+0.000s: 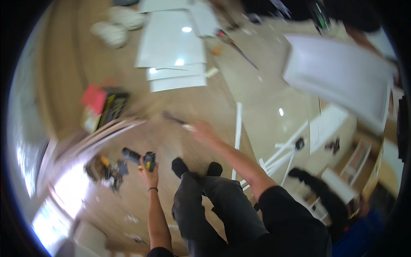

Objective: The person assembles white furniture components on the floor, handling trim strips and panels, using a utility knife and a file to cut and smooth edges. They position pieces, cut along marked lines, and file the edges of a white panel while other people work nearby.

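Observation:
My left hand (149, 172) is closed around a black and yellow cordless drill (148, 160), held over the wooden floor to the left of my feet. In front of my feet, my right hand (203, 132) grips a slim hand tool (175, 118) with a dark end and a pale handle. Motion blur hides the exact kind of this tool. Its dark end points to the left, away from my fingers. The two tools are apart from each other.
White panels (171, 38) lie stacked ahead. At left stands a box with red and yellow sides (100, 107), near a pile of small tools (111, 173). White strips (237, 137) lie at right. Another person's dark sleeve (325, 192) and a white drawer-like piece (338, 73) are beyond.

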`<state>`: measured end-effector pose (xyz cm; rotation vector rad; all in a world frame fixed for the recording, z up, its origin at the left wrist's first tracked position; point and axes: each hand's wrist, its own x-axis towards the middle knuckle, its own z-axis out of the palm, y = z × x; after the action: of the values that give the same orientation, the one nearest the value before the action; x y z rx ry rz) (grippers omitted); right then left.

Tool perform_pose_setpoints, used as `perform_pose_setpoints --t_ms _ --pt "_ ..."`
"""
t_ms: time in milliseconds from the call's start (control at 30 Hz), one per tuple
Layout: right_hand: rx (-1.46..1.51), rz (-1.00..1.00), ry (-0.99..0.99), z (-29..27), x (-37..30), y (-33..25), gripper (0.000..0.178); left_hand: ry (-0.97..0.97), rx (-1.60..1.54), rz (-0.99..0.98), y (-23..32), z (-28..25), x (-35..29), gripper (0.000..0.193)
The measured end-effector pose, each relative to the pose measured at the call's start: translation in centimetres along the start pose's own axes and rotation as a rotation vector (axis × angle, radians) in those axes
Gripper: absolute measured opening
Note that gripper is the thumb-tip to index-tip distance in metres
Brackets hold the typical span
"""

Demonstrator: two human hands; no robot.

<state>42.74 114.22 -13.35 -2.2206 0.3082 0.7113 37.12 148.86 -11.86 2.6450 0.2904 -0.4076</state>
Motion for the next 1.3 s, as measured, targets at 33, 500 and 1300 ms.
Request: perform_pose_setpoints --t_ms 33,500,1300 --pt "0.119 0.019 0.105 1.7 0.9 -0.3 0.024 -0.017 0.005 0.036 -0.7 1.6 1.4 0.088" --pt "-0.087 -0.526 0.727 7.7 6.2 2.0 0.037 0.090 0.511 0.022 -2.7 7.2 6.1 0.086" --pt "0.123 1.441 1.360 -8.5 -32.9 56.9 0.087 0.246 0.919 1.324 35.7 -5.5 16.3 0.054"
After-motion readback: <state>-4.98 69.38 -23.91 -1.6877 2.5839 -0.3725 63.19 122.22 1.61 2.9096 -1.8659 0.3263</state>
